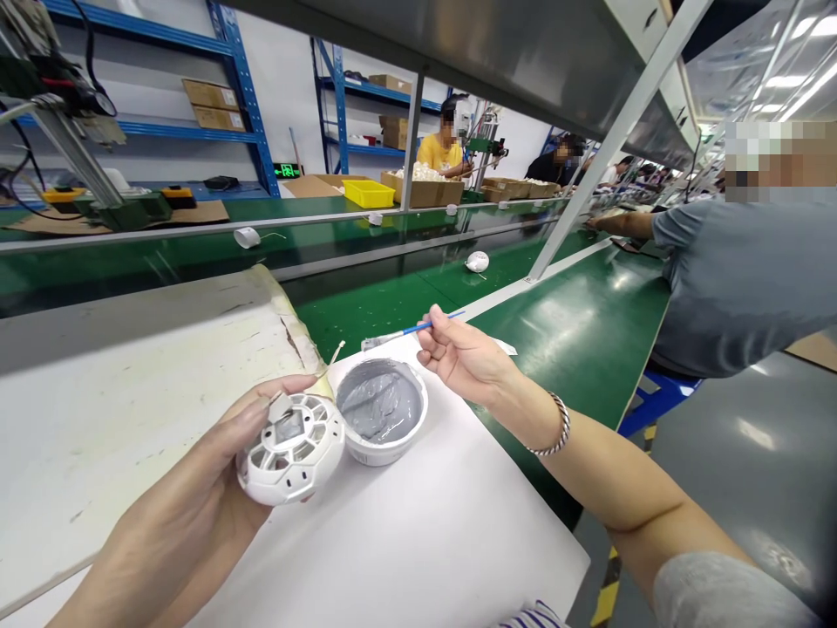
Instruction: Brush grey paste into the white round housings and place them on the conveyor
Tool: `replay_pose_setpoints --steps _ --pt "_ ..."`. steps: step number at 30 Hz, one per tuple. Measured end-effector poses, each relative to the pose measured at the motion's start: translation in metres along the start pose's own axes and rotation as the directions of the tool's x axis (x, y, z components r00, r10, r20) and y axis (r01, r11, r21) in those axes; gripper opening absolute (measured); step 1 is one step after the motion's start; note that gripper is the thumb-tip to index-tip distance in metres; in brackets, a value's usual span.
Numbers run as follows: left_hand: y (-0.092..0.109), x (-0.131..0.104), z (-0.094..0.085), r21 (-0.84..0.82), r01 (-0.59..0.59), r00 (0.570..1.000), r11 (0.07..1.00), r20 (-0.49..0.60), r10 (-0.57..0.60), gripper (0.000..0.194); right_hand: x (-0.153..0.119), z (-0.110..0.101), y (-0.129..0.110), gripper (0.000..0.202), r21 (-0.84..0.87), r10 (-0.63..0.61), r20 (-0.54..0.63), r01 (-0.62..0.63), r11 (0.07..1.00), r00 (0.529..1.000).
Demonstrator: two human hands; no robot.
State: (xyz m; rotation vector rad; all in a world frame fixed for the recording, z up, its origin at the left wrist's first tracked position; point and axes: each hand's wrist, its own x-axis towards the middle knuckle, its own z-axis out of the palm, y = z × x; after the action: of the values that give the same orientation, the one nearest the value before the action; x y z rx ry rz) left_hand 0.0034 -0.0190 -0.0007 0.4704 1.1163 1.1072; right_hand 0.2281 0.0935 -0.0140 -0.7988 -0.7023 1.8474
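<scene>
My left hand (215, 462) is closed round a white round plastic housing (297, 467) with cut-out openings on its upper face. Grey paste shows in the middle of that face, and a thin pale wire sticks up by my left fingers. A blue-handled brush (418, 327) is pinched in my right hand (464, 353), its bristles coated grey and pointing left. Just below the brush, and apart from it, stands a white tub (422, 419) of grey paste (383, 401). White paper (418, 541) lies under the tub.
A worn white board (131, 392) covers the bench at left. Beyond, a green conveyor (392, 296) carries several small white parts, one a rounded part (477, 262). A slanted metal post (588, 174) rises at right. A co-worker in grey (751, 279) sits to the right.
</scene>
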Motion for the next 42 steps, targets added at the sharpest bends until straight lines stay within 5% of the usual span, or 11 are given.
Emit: replay_pose_setpoints --steps 8,14,24,37,40,42 --pt "0.000 -0.009 0.014 0.060 -0.089 0.996 0.994 0.035 0.087 0.032 -0.011 0.040 -0.001 0.023 -0.027 -0.057 0.178 0.063 0.998 0.982" --pt "-0.005 -0.001 0.004 0.053 -0.106 0.993 0.993 0.065 0.103 0.040 -0.014 0.041 0.008 0.029 -0.136 -0.150 0.210 0.181 0.974 0.966" --pt "0.003 -0.017 0.016 0.071 -0.030 1.000 0.997 -0.002 0.030 0.047 -0.031 0.034 0.012 0.016 -0.323 -0.475 0.417 0.615 0.720 0.775" --pt "-0.001 -0.008 0.005 0.122 -0.090 0.992 0.988 0.100 0.078 0.058 -0.042 0.028 0.001 0.004 -0.277 -0.581 0.499 0.754 0.596 0.643" --pt "-0.001 -0.010 0.006 0.134 -0.097 0.992 0.986 0.092 0.085 0.055 -0.040 0.026 -0.006 0.003 -0.248 -0.694 0.505 0.856 0.453 0.513" --pt "-0.001 -0.013 0.009 0.171 -0.109 0.992 0.979 0.079 0.097 0.055 -0.041 0.025 -0.010 0.011 -0.234 -0.776 0.544 0.946 0.226 0.320"
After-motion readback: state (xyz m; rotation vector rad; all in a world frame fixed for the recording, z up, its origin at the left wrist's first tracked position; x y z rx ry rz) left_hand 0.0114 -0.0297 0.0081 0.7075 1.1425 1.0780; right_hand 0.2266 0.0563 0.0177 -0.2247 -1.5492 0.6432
